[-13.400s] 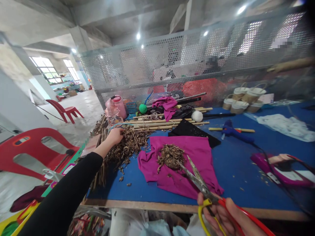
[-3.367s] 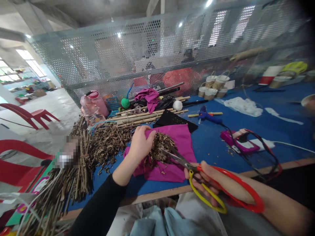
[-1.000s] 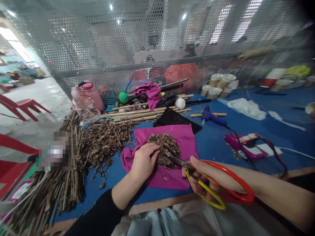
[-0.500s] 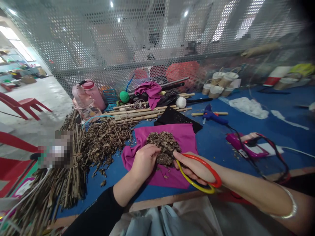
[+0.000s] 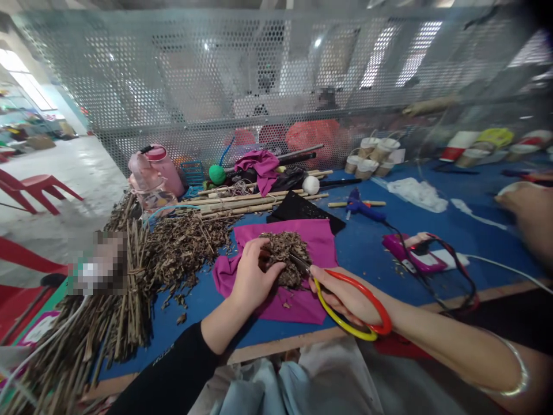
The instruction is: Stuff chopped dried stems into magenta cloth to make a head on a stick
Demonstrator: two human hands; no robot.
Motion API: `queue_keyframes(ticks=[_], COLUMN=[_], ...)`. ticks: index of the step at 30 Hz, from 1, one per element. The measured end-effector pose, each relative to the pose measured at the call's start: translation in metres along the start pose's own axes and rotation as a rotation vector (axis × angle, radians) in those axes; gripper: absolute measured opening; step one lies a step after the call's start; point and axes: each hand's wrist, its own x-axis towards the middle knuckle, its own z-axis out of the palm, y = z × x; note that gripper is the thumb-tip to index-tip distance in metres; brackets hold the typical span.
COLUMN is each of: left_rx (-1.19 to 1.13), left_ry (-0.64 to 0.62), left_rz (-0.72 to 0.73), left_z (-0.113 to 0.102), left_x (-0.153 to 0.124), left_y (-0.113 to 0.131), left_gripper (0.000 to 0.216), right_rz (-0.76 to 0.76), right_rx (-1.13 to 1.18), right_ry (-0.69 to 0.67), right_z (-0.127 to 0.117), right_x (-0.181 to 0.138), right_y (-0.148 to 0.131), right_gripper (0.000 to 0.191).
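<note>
My right hand [image 5: 345,294] grips scissors [image 5: 362,283] with one red and one yellow handle loop. Their dark blades lie over a mound of dry brown leaf bits [image 5: 290,248] on a magenta cloth [image 5: 317,233]. On the mound's left side is my left hand [image 5: 253,274], thumb and fingers apart, curved at its edge and touching it; some fingertips are partly hidden in the bits. A larger heap of the same brown bits [image 5: 185,242] lies left of the cloth.
Bundled dry stalks [image 5: 125,305] lie at the left edge. Behind are bamboo sticks [image 5: 242,204], a black cloth [image 5: 298,207], a white ball [image 5: 311,185] and a pink bottle [image 5: 166,170]. A blue glue gun [image 5: 363,208] and paper cups [image 5: 375,158] stand right. Another person's arm [image 5: 527,219] shows far right.
My left thumb and fingers have spread apart at the mound. The scissor blades now show over the bits. Another person's arm has come into view at the right, and the view has shifted slightly.
</note>
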Motion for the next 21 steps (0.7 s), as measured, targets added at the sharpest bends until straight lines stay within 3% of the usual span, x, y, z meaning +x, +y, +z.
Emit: queue_keyframes(ticks=[2,6,13,21], left_rx=[0.013,0.086,0.065,0.115], left_ry=[0.005,0.007,-0.11,-0.075], left_rz=[0.043,0.142,0.215,0.173], left_z=[0.001,0.002,0.003,-0.001], left_x=[0.001,0.004,0.004,0.006], left_y=[0.001,0.002,0.001,-0.001], left_gripper=[0.046,0.011,0.016,0.01], right_rz=[-0.001,-0.004,0.126,-0.059], right_rx=[0.013,0.084,0.125,-0.081], right_ry=[-0.001,-0.045,-0.157,-0.061], right_z=[0.001,0.003,-0.003,0.002], right_x=[0.001,0.008,0.021,0.025], right_y=[0.004,0.012,0.004,0.006], right_gripper=[0.051,0.053,0.067,0.058])
